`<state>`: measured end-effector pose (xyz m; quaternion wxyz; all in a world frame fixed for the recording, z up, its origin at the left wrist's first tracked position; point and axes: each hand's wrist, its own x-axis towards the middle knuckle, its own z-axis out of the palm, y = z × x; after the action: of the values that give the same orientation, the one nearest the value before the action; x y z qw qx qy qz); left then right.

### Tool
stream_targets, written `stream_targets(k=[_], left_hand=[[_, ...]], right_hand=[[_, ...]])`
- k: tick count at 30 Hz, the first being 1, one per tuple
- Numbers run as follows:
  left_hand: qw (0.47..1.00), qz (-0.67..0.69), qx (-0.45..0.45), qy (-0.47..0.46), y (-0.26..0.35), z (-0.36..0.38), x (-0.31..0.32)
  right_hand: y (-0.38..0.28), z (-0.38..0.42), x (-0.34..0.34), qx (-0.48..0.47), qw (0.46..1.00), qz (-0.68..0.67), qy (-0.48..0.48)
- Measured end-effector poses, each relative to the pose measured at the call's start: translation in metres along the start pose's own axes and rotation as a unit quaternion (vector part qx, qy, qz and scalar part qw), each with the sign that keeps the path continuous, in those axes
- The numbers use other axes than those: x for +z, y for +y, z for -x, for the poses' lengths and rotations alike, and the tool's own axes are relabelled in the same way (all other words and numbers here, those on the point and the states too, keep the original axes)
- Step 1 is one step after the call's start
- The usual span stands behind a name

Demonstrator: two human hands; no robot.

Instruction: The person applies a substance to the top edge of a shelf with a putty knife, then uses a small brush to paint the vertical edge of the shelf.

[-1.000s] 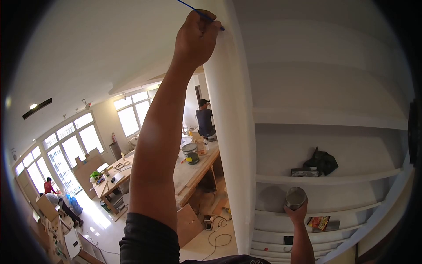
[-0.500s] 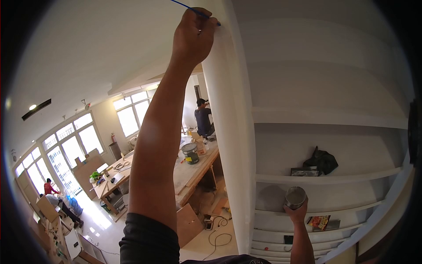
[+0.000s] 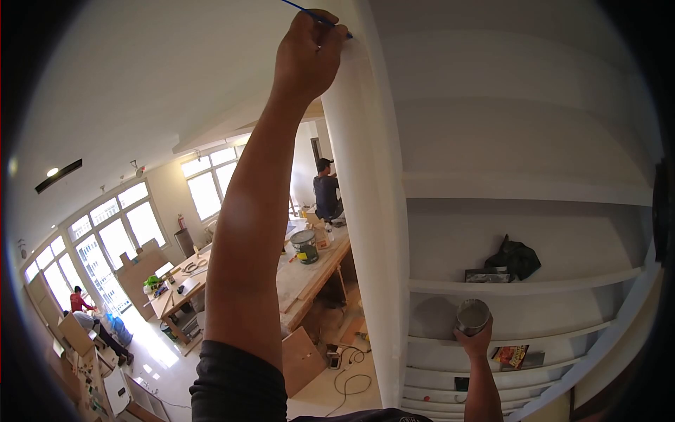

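Left hand [image 3: 313, 53]: raised overhead; fingers pinch a thin blue tool [image 3: 298, 8].
Blue tool: slanted; 1 end projects up and left of the hand, the other lies at the white column [image 3: 365, 204]; contact with the column cannot be determined.
Right hand [image 3: 474, 339]: fingers wrapped around the lower side of an open can [image 3: 472, 316].
Can: held in front of the shelving, below the front edge of the shelf [image 3: 562, 283]; grey interior visible; contact with the shelving cannot be determined.
Shelf load: dark cloth [image 3: 519, 260] right of centre; flat box [image 3: 487, 276] at the front edge, just left of the cloth.
Lower shelf load: red and yellow packet [image 3: 510, 356], right of the can and lower.
Worktable [image 3: 299, 292]: bucket [image 3: 305, 250] near the right edge; bottle [image 3: 329, 231] near the far right corner.
Co-worker: 1 person in dark clothing [image 3: 327, 197] beyond the worktable's far edge.
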<state>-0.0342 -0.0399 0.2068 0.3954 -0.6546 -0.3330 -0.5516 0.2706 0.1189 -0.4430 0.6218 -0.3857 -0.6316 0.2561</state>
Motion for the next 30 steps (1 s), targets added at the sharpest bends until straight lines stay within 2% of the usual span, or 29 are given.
stream_targets(k=[3, 6, 12, 15, 21, 24, 30], left_hand=[[0.998, 0.052, 0.002, 0.024, -0.002, -0.001, 0.003], [1.000, 0.020, -0.018, -0.013, 0.006, 0.004, -0.001], [1.000, 0.007, -0.003, -0.015, 0.010, 0.002, -0.001], [1.000, 0.007, -0.030, -0.007, 0.011, -0.002, -0.001], [0.988, 0.148, -0.045, 0.004, 0.002, -0.006, 0.003], [0.997, 0.073, -0.005, -0.015, -0.002, -0.005, 0.000], [0.992, 0.126, -0.015, -0.003, 0.000, -0.008, 0.003]], right_hand=[[0.002, 0.000, 0.000, 0.002, 1.000, -0.007, -0.002], [0.003, 0.001, 0.000, 0.008, 1.000, 0.000, 0.000], [-0.008, 0.000, -0.002, 0.014, 1.000, -0.006, -0.006], [-0.007, 0.000, -0.002, 0.008, 1.000, 0.005, -0.007], [-0.002, 0.000, -0.001, 0.008, 1.000, -0.001, -0.003], [-0.002, 0.000, -0.001, 0.008, 1.000, 0.002, -0.005], [0.001, 0.000, -0.001, 0.008, 1.000, -0.007, -0.012]])
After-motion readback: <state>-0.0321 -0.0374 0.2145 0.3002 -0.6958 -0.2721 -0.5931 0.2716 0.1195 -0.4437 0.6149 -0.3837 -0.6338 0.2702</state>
